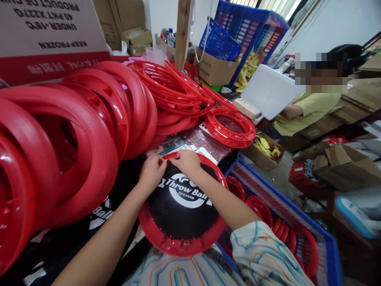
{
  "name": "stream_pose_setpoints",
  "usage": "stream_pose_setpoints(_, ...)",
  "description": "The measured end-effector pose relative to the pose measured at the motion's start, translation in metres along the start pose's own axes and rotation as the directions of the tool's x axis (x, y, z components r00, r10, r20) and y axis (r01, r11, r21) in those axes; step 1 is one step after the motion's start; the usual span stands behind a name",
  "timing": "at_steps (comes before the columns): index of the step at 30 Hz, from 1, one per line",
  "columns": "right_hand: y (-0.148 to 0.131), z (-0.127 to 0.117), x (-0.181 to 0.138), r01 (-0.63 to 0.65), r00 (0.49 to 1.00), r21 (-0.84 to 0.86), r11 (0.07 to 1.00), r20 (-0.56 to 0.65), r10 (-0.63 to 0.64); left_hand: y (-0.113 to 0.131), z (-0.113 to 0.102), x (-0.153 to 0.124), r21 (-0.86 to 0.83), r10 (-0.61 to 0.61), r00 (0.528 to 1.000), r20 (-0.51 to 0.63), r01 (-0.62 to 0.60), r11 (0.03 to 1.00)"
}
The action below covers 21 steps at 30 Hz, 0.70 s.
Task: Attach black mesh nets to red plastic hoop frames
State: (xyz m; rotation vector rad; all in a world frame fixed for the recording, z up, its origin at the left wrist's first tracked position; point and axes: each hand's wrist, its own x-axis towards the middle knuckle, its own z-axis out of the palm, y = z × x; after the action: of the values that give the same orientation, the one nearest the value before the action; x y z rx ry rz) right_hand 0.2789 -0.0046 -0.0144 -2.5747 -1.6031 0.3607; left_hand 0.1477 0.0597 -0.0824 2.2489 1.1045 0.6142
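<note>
A red plastic ring [182,247] lies in front of me, its near edge close to my body. Black mesh fabric [166,214], printed "Throw Ball" in white, covers the ring's middle. At the far rim, my left hand [151,173] is closed in a pinch on the mesh's edge. Just right of it, my right hand [187,162] also pinches the mesh edge against the rim. The fingertips are close together but apart. Small pegs show along the ring's near side. My right forearm hides part of the print.
Many red rings [89,159] stand in a row at left, with thinner red frames [166,87] behind. A stacked pair of rings [230,127] sits ahead. At right is a blue crate [333,254] holding rings. A person in a yellow shirt [309,111] sits beyond.
</note>
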Motion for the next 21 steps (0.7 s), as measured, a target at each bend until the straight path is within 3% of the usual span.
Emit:
stream_pose_setpoints(10,-0.009,-0.006,0.007,-0.066,0.992,0.032,0.997,0.110,0.062,-0.005,0.001,-0.002,-0.007,0.113,0.993,-0.031,-0.113,0.994)
stream_pose_setpoints(16,0.015,-0.015,-0.008,0.089,0.984,0.153,0.984,0.138,-0.111,-0.003,-0.001,-0.007,-0.020,0.216,0.976,-0.013,-0.216,0.976)
stream_pose_setpoints(21,0.032,-0.015,-0.014,0.126,0.987,0.193,0.973,0.073,-0.142,0.001,-0.002,-0.008,-0.020,0.275,0.961,0.027,-0.274,0.961)
